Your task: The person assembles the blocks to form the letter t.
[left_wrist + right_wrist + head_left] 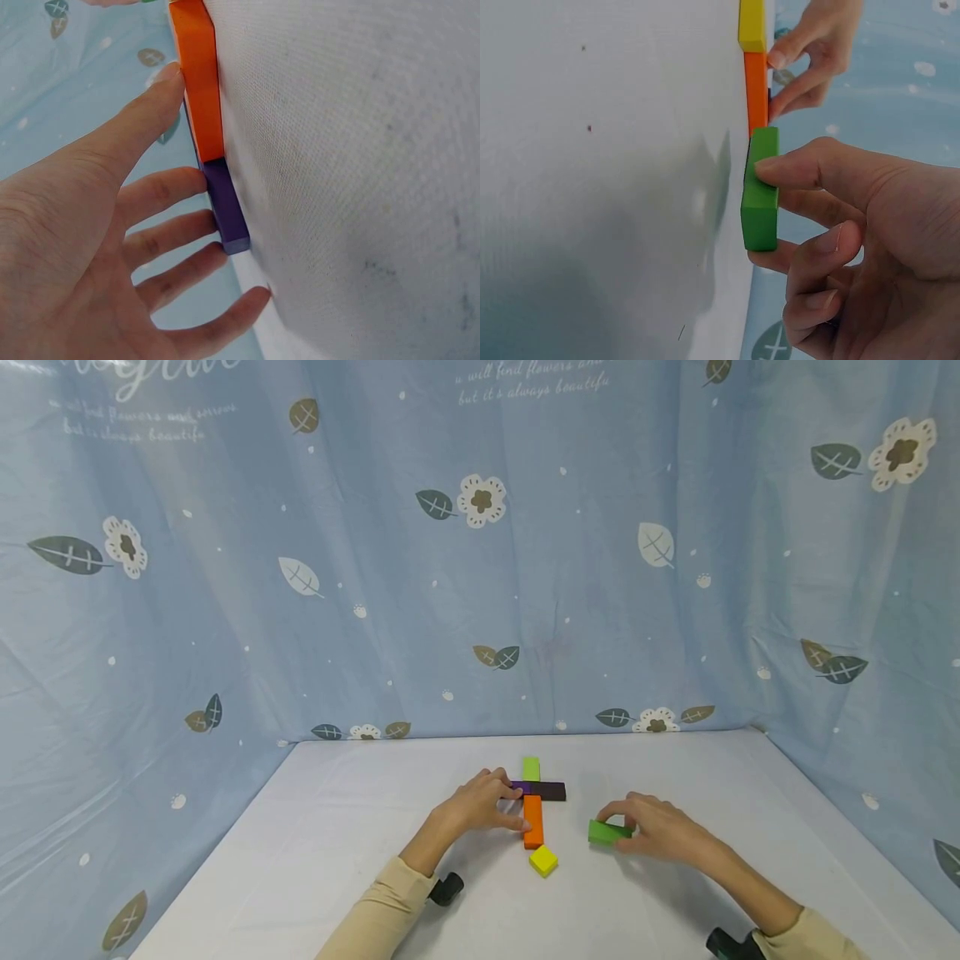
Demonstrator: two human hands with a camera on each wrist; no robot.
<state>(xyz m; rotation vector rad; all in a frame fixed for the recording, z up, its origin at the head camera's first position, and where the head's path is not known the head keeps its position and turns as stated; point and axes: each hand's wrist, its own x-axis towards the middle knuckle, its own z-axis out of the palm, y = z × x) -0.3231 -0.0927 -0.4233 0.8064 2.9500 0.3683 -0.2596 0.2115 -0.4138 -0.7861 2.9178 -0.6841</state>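
Observation:
My right hand point(663, 831) pinches a green block point(609, 833) between thumb and fingers, to the right of the other blocks. In the right wrist view the thumb lies on the face of that green block point(760, 202). My left hand point(476, 802) is spread at the left of the arranged blocks. Its thumb tip is at the side of an orange block point(201, 82), and its fingertips are along a purple block point(225, 206). A black block point(551, 792) continues the purple one to the right. Beyond them lies a light green block point(531, 768).
A yellow block point(543, 861) sits turned at an angle by the near end of the orange one. The blocks rest on a white-covered table point(337, 827). A blue patterned curtain point(555, 577) borders the table at the back and sides.

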